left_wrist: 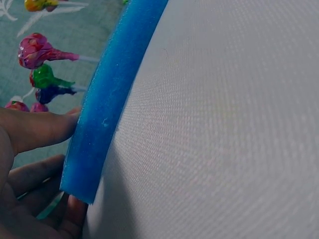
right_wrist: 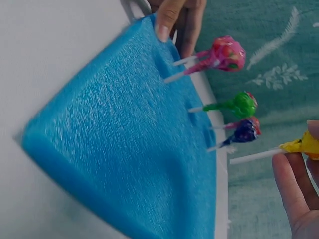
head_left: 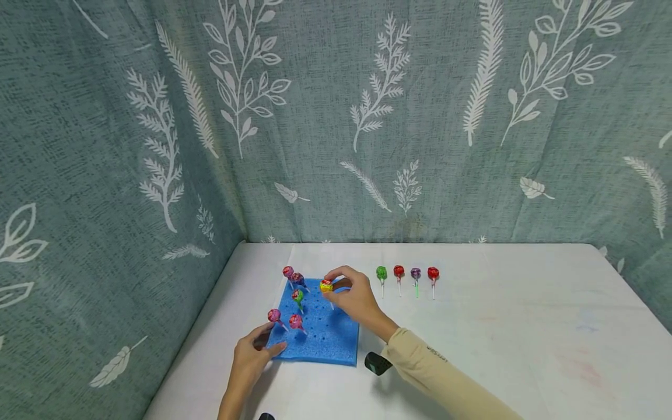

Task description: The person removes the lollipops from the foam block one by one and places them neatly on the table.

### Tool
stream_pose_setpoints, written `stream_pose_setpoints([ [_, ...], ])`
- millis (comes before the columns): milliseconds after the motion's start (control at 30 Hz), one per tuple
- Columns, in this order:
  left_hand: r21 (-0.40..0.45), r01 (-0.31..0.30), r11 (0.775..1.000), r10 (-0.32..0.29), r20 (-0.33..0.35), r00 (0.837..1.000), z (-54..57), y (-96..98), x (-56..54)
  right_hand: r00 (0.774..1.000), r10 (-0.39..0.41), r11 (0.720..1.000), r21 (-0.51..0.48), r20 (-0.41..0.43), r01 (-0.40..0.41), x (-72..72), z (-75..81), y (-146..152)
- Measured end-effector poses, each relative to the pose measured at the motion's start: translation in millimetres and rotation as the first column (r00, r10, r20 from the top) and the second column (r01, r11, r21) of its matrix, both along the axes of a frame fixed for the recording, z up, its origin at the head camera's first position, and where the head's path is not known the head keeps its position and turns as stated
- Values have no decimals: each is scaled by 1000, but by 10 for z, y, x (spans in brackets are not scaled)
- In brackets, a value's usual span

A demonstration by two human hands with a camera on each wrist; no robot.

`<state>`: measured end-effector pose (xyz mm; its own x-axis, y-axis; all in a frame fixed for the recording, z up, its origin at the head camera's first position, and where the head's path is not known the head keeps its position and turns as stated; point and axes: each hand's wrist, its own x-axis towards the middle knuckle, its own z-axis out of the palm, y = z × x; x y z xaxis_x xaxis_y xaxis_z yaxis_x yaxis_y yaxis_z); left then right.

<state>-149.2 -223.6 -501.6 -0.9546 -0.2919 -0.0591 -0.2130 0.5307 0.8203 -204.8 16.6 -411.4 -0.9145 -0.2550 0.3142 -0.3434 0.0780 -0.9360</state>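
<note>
A blue foam board [head_left: 336, 341] with rows of small holes lies on the white table. My left hand [head_left: 248, 354] grips its near left corner, thumb against the top face and fingers at the side. Between thumb and fingers, my right hand [head_left: 359, 298] pinches a yellow lollipop [head_left: 326, 286] over the board's far part. In the right wrist view its white stick [right_wrist: 255, 156] points at the board, the tip apart from the foam. Standing in the board's left part are several lollipops: a green one [head_left: 297, 296], a dark purple one [head_left: 297, 279] and pink ones [head_left: 296, 321].
Right of the board, a row of lollipops lies on the table [head_left: 504, 338]: green [head_left: 381, 272], red [head_left: 399, 271], purple [head_left: 416, 273] and another red [head_left: 433, 273]. A black object [head_left: 377, 363] shows by my right sleeve. A leaf-patterned curtain [head_left: 325, 116] hangs behind.
</note>
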Motion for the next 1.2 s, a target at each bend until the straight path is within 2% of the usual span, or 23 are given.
stream_pose_setpoints([
  [300, 19, -1, 1000, 1, 10, 1000, 7, 5, -7, 1000, -18, 1000, -1, 2, 18, -31, 43, 174],
  [500, 22, 1, 1000, -1, 17, 1000, 12, 6, -5, 1000, -11, 998, -65, 11, 11, -49, 42, 334],
  [733, 27, -2, 1000, 2, 19, 1000, 3, 0, -8, 1000, 9, 994, -111, -14, -10, -80, 27, 537],
  [867, 26, -2, 1000, 1, 17, 1000, -6, -9, -11, 999, -8, 994, -109, -52, 2, -94, 31, 626],
  [1200, 25, 10, 1000, -10, 6, 1000, -5, -6, -6, 996, -57, 995, -90, -74, 51, -86, 72, 842],
])
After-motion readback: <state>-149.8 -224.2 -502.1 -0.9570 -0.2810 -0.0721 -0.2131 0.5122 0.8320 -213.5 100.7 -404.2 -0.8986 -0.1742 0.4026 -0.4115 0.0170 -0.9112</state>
